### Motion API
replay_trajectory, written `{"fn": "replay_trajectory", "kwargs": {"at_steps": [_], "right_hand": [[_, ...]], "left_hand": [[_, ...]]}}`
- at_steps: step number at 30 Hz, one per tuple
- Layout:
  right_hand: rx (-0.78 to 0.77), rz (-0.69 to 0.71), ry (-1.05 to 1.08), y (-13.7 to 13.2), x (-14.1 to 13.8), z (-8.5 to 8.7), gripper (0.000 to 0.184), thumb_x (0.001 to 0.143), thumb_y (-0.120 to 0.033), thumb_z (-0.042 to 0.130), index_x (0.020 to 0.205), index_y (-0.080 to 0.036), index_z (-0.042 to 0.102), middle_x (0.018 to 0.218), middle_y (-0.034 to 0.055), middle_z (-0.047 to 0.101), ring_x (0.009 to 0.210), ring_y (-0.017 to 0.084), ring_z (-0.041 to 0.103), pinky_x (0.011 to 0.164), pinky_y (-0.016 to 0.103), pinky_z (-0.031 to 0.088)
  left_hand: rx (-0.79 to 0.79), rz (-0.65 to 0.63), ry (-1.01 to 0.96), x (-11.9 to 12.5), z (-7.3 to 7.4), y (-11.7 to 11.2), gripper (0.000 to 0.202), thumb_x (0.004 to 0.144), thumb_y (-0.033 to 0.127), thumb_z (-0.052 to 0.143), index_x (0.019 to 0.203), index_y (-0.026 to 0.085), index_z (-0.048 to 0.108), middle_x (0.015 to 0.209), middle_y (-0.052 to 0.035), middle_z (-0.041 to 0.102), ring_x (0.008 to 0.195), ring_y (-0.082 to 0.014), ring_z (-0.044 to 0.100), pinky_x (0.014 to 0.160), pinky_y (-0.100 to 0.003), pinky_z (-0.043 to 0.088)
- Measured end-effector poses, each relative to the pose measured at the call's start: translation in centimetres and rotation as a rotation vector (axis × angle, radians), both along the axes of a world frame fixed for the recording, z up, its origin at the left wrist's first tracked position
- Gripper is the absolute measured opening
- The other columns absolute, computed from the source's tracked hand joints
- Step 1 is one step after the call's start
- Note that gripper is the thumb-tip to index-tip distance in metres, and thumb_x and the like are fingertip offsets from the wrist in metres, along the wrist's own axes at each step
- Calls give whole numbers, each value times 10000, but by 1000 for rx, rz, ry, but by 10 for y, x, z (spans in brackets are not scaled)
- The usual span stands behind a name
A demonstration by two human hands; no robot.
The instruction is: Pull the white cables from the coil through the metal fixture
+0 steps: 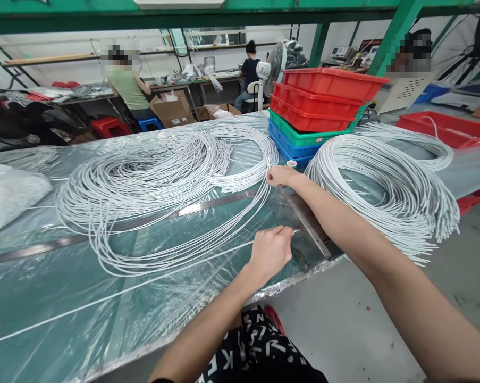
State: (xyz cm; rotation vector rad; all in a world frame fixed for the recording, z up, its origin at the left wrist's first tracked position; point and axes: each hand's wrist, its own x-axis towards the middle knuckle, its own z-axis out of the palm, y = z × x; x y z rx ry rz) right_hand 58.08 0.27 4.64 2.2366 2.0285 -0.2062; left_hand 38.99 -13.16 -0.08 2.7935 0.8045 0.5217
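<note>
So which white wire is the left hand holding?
The long wire running almost straight from the left hand to the picture's left edge; the coiled wires behind it curve round.

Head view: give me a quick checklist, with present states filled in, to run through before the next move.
1. Left hand gripping the single straight white cable: ok.
2. Cable tip showing past the left hand: ok.
3. Right hand gripping the loose white cable loop: cannot tell; the grip is hidden.
4. Long steel ruler free of cables: not ok, strands cross it.
5. Stacked red plastic bins apart from both hands: ok.
</note>
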Motion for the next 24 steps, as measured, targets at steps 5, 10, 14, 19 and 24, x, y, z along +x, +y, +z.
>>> {"fn": "replay_trajectory", "kwargs": {"at_steps": [5, 10, 14, 19, 24], "right_hand": [[-53, -7, 13, 0, -1, 1, 295, 919, -307, 547, 1088, -173, 748, 1103, 136, 718, 1054, 260, 667, 848, 298, 497], [-64, -2, 17, -1, -3, 3, 294, 909, -299, 561, 1087, -161, 751, 1112, 143, 715, 1063, 267, 665, 844, 293, 496], [-95, -2, 41, -3, -3, 6, 300, 915, -303, 555, 1080, -148, 753, 1087, 149, 720, 1017, 262, 682, 816, 283, 500], [-90, -16, 34, -3, -4, 7, 317, 921, -326, 565, 1124, -152, 735, 1129, 159, 707, 1044, 277, 672, 845, 306, 502], [-107, -17, 25, -4, -5, 7, 322, 916, -318, 567, 1144, -156, 727, 1144, 152, 704, 1065, 276, 664, 848, 301, 500]], "left_hand": [[-4, 15, -8, 0, -1, -1, 287, 973, 174, 381, 827, 186, 627, 729, -12, 648, 650, -156, 600, 557, -296, 304], [-6, 20, -35, 1, -3, -2, 291, 971, 172, 381, 820, 187, 629, 721, -10, 646, 632, -153, 589, 552, -295, 299], [-12, 18, -53, 1, -5, -1, 294, 972, 175, 378, 837, 189, 638, 718, -9, 645, 620, -149, 580, 543, -288, 292], [-30, 19, -66, 2, -6, -1, 301, 979, 180, 369, 857, 193, 645, 739, -9, 660, 633, -149, 591, 551, -285, 307], [-31, 20, -59, 1, -5, -1, 290, 976, 182, 377, 855, 194, 641, 754, -9, 665, 656, -156, 607, 562, -291, 315]]}}
